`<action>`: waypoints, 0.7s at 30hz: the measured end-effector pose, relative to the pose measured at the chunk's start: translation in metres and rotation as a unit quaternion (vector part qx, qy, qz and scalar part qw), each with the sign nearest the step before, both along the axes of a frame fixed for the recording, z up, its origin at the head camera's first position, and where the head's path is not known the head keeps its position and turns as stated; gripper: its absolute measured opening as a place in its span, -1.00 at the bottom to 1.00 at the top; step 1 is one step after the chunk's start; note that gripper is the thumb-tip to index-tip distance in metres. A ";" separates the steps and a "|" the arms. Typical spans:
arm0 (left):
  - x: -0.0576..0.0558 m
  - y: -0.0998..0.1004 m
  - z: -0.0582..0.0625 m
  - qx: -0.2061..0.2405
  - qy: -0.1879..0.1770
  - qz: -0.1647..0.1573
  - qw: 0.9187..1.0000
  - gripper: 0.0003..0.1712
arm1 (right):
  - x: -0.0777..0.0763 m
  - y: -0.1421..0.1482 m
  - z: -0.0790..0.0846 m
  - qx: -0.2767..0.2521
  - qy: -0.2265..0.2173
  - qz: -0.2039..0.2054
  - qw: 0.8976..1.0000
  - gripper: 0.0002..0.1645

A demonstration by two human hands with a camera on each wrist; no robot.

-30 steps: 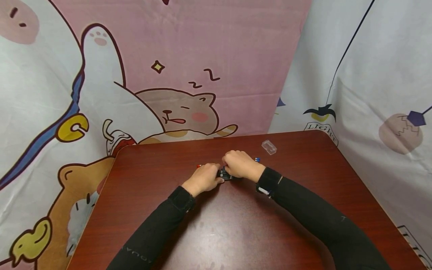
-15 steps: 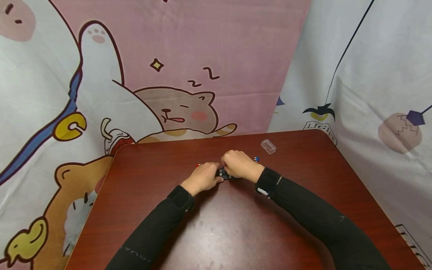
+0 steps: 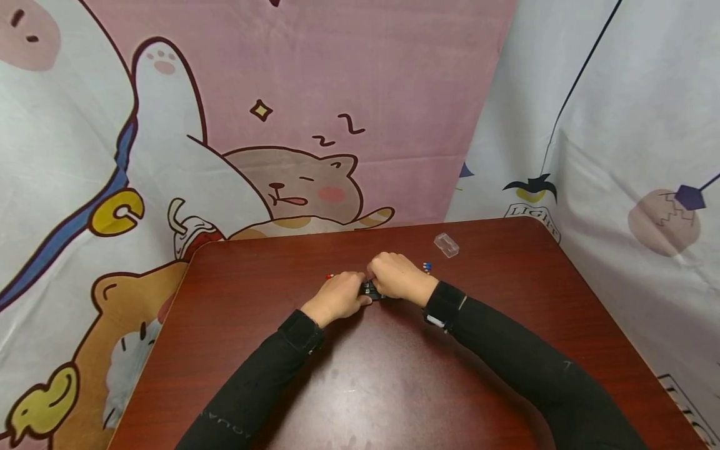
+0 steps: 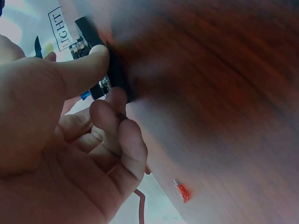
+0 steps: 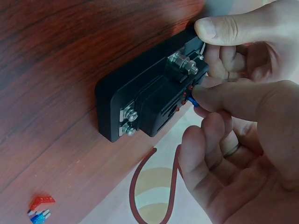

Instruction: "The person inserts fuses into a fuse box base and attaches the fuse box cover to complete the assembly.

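A black fuse block (image 5: 154,88) with metal screw terminals rests on the table between the two hands. My left hand (image 3: 337,296) grips its left end, the thumb lying across the base in the left wrist view. Thumb and forefinger of my right hand (image 5: 247,140) pinch a small blue blade fuse (image 5: 192,101) at the block's face, near a row of red spots. Whether the fuse is seated in a slot is hidden by the fingertips. In the head view both hands cover most of the fuse block (image 3: 371,290).
A clear plastic case (image 3: 447,245) lies toward the table's back right. Small blue pieces (image 3: 427,267) are just beyond the right wrist, with a red fuse (image 5: 42,201) beside a blue one in the right wrist view. Another red fuse (image 4: 181,190) lies left of the hands.
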State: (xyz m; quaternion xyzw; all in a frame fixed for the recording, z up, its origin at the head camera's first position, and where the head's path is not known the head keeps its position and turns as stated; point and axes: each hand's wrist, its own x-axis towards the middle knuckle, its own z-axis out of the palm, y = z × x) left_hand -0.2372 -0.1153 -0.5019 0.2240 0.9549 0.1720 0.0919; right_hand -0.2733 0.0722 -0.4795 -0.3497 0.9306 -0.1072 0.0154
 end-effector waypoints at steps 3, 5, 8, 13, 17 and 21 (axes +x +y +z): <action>0.000 0.000 0.000 -0.001 0.001 0.002 1.000 -0.63 | 0.000 0.000 0.000 -0.001 -0.001 -0.002 1.000 -0.71; 0.000 0.000 -0.001 -0.002 0.001 0.003 1.000 -0.62 | 0.000 0.001 -0.001 -0.004 -0.004 -0.001 1.000 -0.72; 0.000 0.001 -0.003 -0.006 0.004 0.004 1.000 -0.61 | 0.000 0.005 -0.003 -0.005 -0.008 -0.001 1.000 -0.78; -0.001 0.002 -0.004 -0.009 0.011 0.001 1.000 -0.59 | 0.000 0.015 -0.003 -0.016 -0.020 -0.009 1.000 -0.88; -0.001 0.003 -0.002 -0.010 0.013 0.001 1.000 -0.60 | -0.001 0.026 -0.005 -0.032 -0.030 -0.016 0.999 -0.80; -0.002 0.003 -0.001 -0.016 0.010 0.005 1.000 -0.56 | -0.004 0.039 -0.009 -0.037 -0.033 -0.033 0.998 -0.80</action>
